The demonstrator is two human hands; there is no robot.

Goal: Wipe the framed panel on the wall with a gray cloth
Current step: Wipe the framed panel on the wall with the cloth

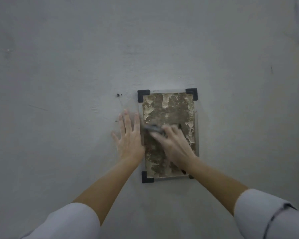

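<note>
A framed panel [169, 107] hangs on the grey wall, with a mottled brown and cream surface and black corner brackets. My right hand [173, 144] presses a dark gray cloth [153, 128] against the panel's middle; hand and cloth are motion-blurred. The cloth shows only above my fingers. My left hand [129, 135] lies flat on the wall, fingers spread, touching the panel's left edge. The lower right bracket is mostly hidden by my right forearm.
A small dark screw or hole [118, 95] sits in the wall left of the panel's top. Bare grey wall [59, 83] with faint scuffs surrounds the panel. Pale rolled-up sleeves cover both my upper arms.
</note>
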